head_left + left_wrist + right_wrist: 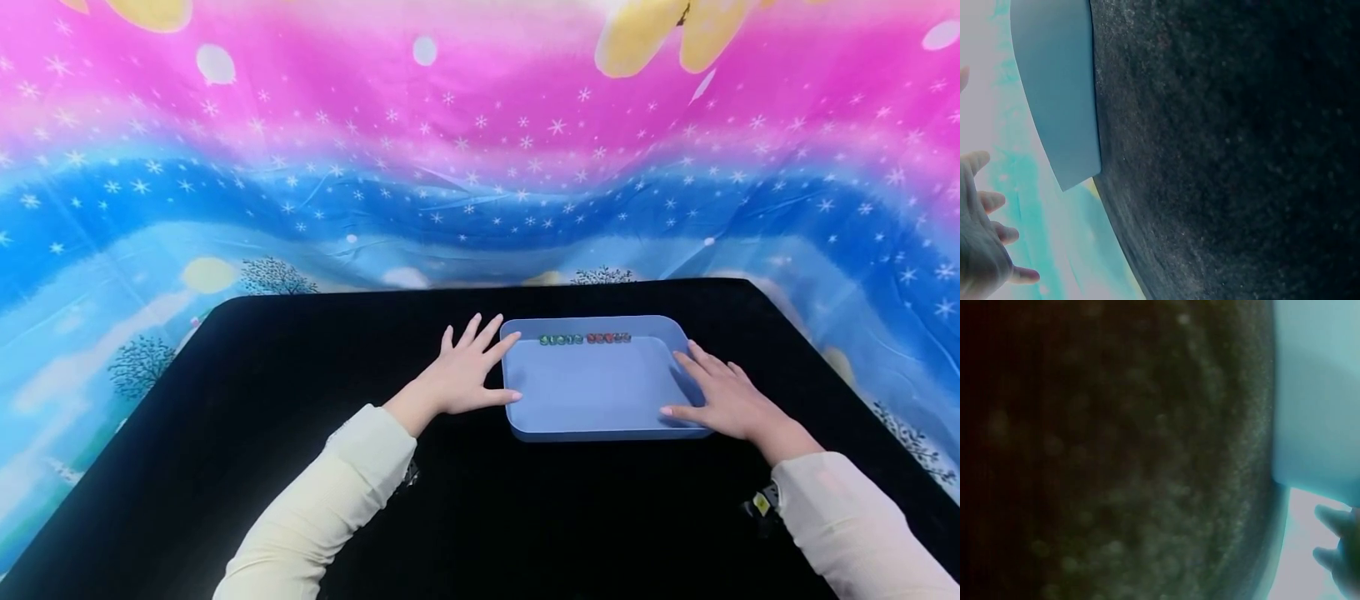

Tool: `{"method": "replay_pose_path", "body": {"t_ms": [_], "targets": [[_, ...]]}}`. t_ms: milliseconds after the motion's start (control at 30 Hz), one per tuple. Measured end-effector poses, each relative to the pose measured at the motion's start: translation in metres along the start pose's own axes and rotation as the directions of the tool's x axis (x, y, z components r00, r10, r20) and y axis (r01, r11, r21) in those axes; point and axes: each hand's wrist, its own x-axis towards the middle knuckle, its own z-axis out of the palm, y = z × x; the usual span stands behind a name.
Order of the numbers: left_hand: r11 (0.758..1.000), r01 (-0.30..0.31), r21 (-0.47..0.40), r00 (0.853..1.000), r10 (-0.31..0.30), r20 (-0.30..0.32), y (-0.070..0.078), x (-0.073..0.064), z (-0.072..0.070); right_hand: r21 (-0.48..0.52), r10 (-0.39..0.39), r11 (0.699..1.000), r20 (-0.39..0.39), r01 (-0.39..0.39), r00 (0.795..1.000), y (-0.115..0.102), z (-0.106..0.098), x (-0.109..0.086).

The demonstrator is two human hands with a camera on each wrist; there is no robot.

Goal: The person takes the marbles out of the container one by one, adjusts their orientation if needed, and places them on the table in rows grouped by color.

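A shallow blue-grey rectangular tray (585,387) sits on the black-covered table. Along its far inner wall runs a row of small round glassy pieces, green ones (561,340) on the left and reddish ones (609,338) on the right. My left hand (467,371) is at the tray's left side, fingers spread, with the index fingertip and thumb tip overlapping the rim in the head view. At the opposite side my right hand (726,398) has its fingers extended over the right rim, the thumb pointing inward. In the left wrist view, the left fingers show apart from the tray's outer wall (1057,94).
Black cloth (225,433) covers the table, which reaches to both sides of the tray. Behind it hangs a pink and blue printed backdrop (450,167) with snowflakes. A small dark device (763,504) is at the right wrist.
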Motion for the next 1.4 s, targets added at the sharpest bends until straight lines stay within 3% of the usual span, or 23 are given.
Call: {"method": "replay_pose_path", "body": {"t_ms": [667, 1400], "targets": [[0.998, -0.051, -0.021, 0.998, 0.052, 0.019, 0.01, 0.011, 0.007, 0.043, -0.001, 0.999, 0.012, 0.0, 1.0, 0.008, 0.002, -0.006], [0.996, -0.073, -0.042, 0.997, 0.074, 0.035, 0.015, 0.024, 0.016, 0.068, 0.001, 0.998, 0.024, -0.003, 1.0, 0.006, 0.005, 0.001]]}}
